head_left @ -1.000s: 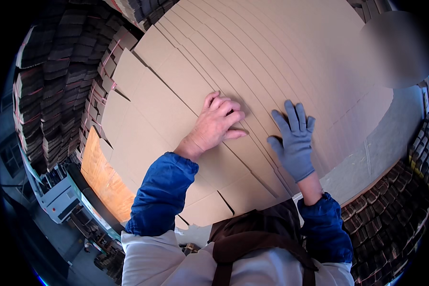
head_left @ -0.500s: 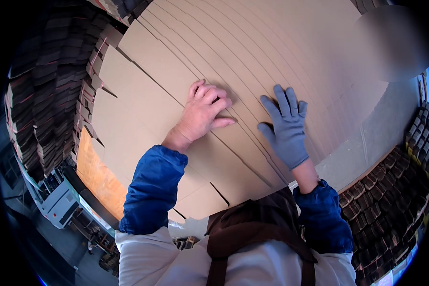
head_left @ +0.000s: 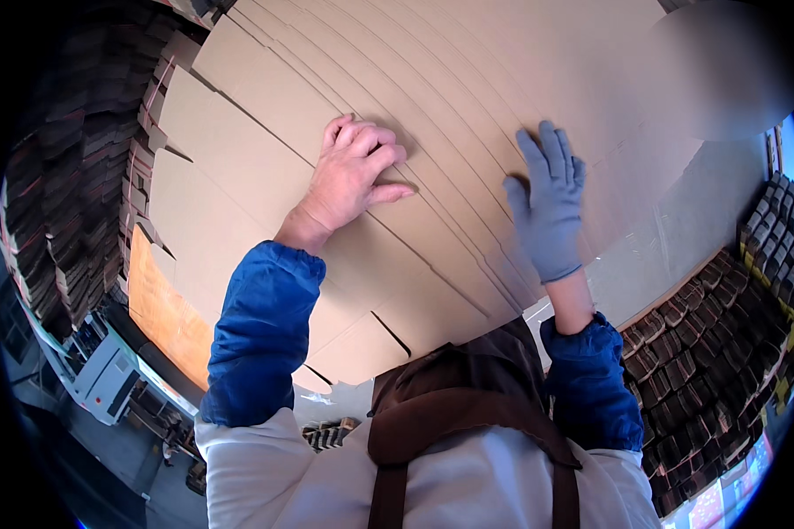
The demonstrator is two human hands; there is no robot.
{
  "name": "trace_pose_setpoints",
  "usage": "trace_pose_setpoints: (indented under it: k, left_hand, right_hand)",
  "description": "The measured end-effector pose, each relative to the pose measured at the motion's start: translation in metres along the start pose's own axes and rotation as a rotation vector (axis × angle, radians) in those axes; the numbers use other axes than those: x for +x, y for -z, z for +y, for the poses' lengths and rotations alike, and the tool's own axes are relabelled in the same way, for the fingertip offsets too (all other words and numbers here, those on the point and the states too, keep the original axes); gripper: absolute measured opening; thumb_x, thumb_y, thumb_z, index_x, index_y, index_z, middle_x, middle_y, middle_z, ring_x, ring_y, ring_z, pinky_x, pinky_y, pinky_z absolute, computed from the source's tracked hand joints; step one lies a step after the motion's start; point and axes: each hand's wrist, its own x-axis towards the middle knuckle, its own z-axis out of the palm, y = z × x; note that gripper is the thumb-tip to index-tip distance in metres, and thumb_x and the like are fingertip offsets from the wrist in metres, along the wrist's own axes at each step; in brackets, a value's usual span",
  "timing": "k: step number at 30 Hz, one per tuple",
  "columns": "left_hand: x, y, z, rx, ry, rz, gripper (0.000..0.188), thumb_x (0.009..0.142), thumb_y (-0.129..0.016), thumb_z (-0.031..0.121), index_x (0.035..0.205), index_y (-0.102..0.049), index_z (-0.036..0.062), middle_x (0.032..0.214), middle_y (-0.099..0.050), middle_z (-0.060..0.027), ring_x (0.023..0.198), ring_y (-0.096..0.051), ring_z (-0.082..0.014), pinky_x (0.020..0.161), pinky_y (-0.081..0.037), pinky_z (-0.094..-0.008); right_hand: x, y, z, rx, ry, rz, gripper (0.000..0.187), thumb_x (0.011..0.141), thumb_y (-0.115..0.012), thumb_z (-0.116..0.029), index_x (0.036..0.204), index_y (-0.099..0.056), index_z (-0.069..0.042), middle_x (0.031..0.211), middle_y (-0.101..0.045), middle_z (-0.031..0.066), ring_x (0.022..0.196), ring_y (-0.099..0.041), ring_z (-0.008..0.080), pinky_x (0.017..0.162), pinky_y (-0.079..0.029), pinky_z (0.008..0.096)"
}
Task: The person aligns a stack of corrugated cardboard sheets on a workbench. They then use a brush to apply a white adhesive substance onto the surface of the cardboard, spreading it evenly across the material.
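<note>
A fanned pile of large flat brown cardboard sheets (head_left: 432, 97) fills the upper middle of the head view. My bare left hand (head_left: 351, 172) lies on top of it, fingers curled over a sheet's edge, thumb pointing right. My right hand (head_left: 549, 204), in a grey-blue glove, presses flat on the sheets with fingers spread upward. Both forearms wear blue sleeve covers. Whether the left hand grips a sheet or only rests on it I cannot tell.
Tall stacks of folded dark cartons (head_left: 71, 176) stand at the left and more (head_left: 723, 344) at the lower right. A grey machine cabinet (head_left: 106, 383) sits low at the left. A pale table surface (head_left: 679, 238) shows right of the cardboard.
Both hands have slid farther up the cardboard pile. They also stand wider apart than a second ago.
</note>
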Motion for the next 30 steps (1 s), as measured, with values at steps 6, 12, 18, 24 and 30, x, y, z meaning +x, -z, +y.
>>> trace_pose_setpoints:
  k: [6, 12, 18, 24, 30]
  left_hand:
    - [-0.001, -0.003, 0.0, -0.007, -0.012, 0.023, 0.047, 0.068, -0.086, 0.042, 0.101, -0.064, 0.0162, 0.111, -0.055, -0.0005, 0.113, -0.052, -0.0248, 0.112, -0.033, -0.054]
    - [0.001, 0.006, 0.006, 0.009, 0.007, 0.001, 0.042, 0.07, -0.085, 0.037, 0.102, -0.065, 0.0165, 0.112, -0.056, -0.0001, 0.115, -0.052, -0.024, 0.113, -0.032, -0.0541]
    - [-0.017, 0.002, 0.062, -0.109, -0.099, -0.127, 0.034, 0.078, -0.081, 0.032, 0.103, -0.065, 0.0165, 0.111, -0.056, 0.0, 0.117, -0.051, -0.022, 0.115, -0.032, -0.0527]
    - [-0.02, -0.01, 0.069, -0.132, -0.083, -0.166, 0.032, 0.08, -0.079, 0.035, 0.101, -0.065, 0.0169, 0.109, -0.056, 0.0007, 0.116, -0.05, -0.0216, 0.114, -0.033, -0.0503]
    - [-0.022, -0.013, 0.068, -0.141, -0.1, -0.146, 0.031, 0.079, -0.079, 0.035, 0.1, -0.065, 0.0169, 0.108, -0.056, 0.0003, 0.115, -0.05, -0.0214, 0.112, -0.034, -0.0495]
  right_hand:
    - [-0.01, 0.007, -0.027, 0.059, 0.117, -0.151, 0.064, 0.081, -0.074, -0.026, 0.141, -0.053, -0.014, 0.151, -0.043, 0.0147, 0.142, -0.035, 0.0376, 0.113, -0.024, 0.0592]
    - [-0.023, -0.011, -0.033, 0.055, 0.073, -0.218, 0.071, 0.078, -0.077, -0.031, 0.143, -0.053, -0.017, 0.157, -0.034, 0.0146, 0.146, -0.029, 0.0377, 0.117, -0.013, 0.066]
    - [-0.023, -0.014, -0.032, 0.069, 0.076, -0.227, 0.071, 0.079, -0.076, -0.031, 0.144, -0.052, -0.018, 0.159, -0.032, 0.0146, 0.148, -0.026, 0.0372, 0.118, -0.011, 0.0668]
    - [-0.022, -0.015, -0.03, 0.062, 0.076, -0.237, 0.071, 0.079, -0.075, -0.032, 0.144, -0.052, -0.017, 0.159, -0.032, 0.0146, 0.148, -0.026, 0.0372, 0.118, -0.008, 0.0659]
    - [-0.022, -0.013, -0.03, 0.075, 0.083, -0.239, 0.072, 0.079, -0.075, -0.031, 0.145, -0.052, -0.015, 0.159, -0.032, 0.0149, 0.148, -0.026, 0.0378, 0.119, -0.007, 0.066]
